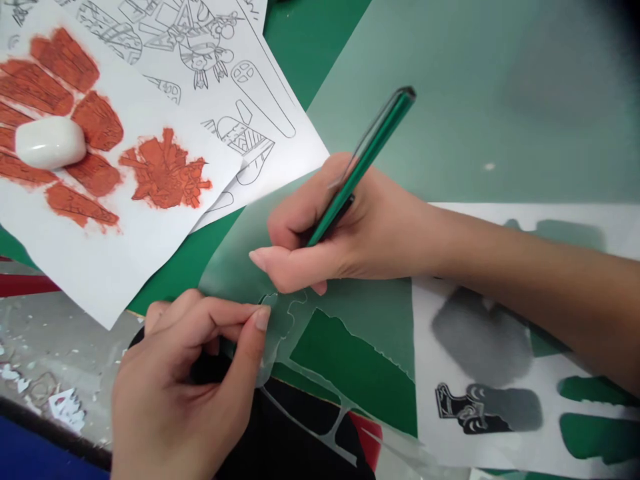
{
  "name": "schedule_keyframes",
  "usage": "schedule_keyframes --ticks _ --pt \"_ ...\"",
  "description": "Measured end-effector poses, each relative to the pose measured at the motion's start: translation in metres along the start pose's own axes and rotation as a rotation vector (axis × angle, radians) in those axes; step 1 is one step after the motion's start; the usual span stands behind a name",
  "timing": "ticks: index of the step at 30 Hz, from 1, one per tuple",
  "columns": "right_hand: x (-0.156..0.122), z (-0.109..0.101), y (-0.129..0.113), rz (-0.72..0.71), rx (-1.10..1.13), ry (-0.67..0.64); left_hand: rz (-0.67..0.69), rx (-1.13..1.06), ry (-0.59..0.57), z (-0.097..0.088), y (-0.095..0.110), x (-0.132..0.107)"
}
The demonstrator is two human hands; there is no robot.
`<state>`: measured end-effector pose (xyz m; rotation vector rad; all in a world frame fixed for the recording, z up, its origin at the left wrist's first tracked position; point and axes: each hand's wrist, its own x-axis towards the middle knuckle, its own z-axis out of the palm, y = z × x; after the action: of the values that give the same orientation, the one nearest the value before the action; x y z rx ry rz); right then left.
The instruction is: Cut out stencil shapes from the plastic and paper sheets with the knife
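My right hand is closed around a green pen with a metal clip. The pen leans up to the right, and its tip is hidden behind my fingers. Beneath lies a translucent, frosted plastic sheet with cut outlines and cut-away openings. Thumb and forefinger of my left hand pinch the edge of a small, partly outlined film piece at the sheet's lower left. The two hands are close together but apart.
Upper left, white printed sheets lie under a paper with orange-coloured shapes; a glossy white rounded object rests on it. At right is a white paper with cut-outs and a grey patch. The green tabletop shows between; paper scraps lie below left.
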<state>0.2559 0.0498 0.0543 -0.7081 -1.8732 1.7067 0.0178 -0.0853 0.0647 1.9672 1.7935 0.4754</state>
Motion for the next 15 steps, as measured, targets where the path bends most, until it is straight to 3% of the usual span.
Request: schedule_keyframes --ticks 15 --pt "0.0027 0.003 0.0004 0.018 0.052 0.022 -0.044 -0.039 0.056 0.0048 0.0073 -0.0017"
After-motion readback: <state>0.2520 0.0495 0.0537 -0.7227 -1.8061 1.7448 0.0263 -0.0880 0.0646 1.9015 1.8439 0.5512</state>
